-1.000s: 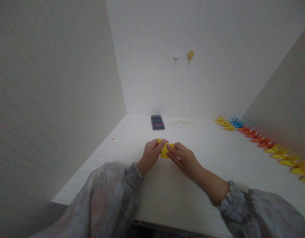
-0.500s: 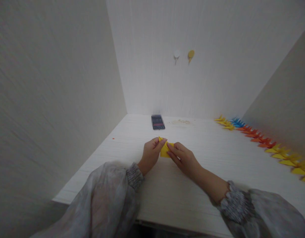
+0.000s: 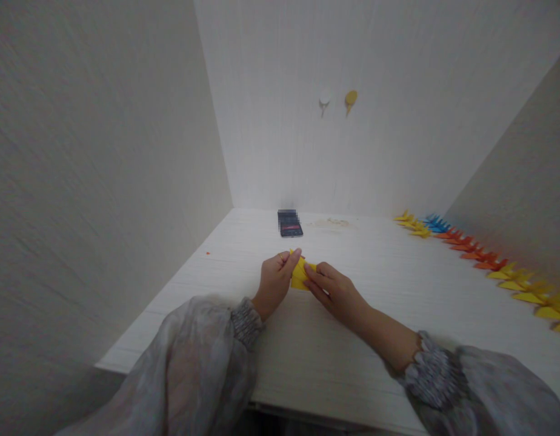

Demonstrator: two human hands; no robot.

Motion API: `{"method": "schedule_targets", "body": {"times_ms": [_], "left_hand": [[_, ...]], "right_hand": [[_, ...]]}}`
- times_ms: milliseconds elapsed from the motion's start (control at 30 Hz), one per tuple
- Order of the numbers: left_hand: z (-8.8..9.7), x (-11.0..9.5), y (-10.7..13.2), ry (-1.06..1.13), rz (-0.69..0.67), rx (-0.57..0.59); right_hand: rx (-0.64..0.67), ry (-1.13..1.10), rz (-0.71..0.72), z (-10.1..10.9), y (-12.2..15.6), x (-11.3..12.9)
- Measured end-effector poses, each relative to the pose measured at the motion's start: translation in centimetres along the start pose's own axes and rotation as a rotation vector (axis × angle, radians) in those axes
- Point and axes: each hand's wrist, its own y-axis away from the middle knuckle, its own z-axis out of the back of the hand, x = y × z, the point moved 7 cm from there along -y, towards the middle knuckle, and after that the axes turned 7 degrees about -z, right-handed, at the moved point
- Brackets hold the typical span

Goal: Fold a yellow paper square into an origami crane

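Note:
A small piece of folded yellow paper [image 3: 299, 280] is held between my two hands, above the middle of the white table [image 3: 307, 357]. My left hand [image 3: 276, 278] pinches its left upper edge, thumb on top. From the right, my right hand [image 3: 331, 286] grips the opposite side with thumb and fingers. Parts of the paper are hidden behind my fingers, so its full shape cannot be made out.
A dark phone [image 3: 290, 224] lies near the back wall. Folded paper cranes in yellow [image 3: 528, 290], orange [image 3: 473, 248] and blue [image 3: 436, 223] line the right side. Two hooks, one white [image 3: 324, 102] and one gold [image 3: 351, 99], hang on the wall. An orange scrap [image 3: 208, 253] sits at left.
Both hands and the yellow paper have shifted slightly left. The left thumb has slid a little up and left along the paper. The paper is tilted a bit more.

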Motion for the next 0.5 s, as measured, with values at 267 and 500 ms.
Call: {"method": "schedule_targets", "body": {"times_ms": [267,500], "left_hand": [[0.1,0.4,0.0,0.085,0.039,-0.022],[-1.4,0.0,0.4,0.180,0.055,0.134]], "right_hand": [[0.003,-0.030,0.015,0.1,0.0,0.3],[-0.184,-0.263,-0.281,1.4,-0.2,-1.7]]}}
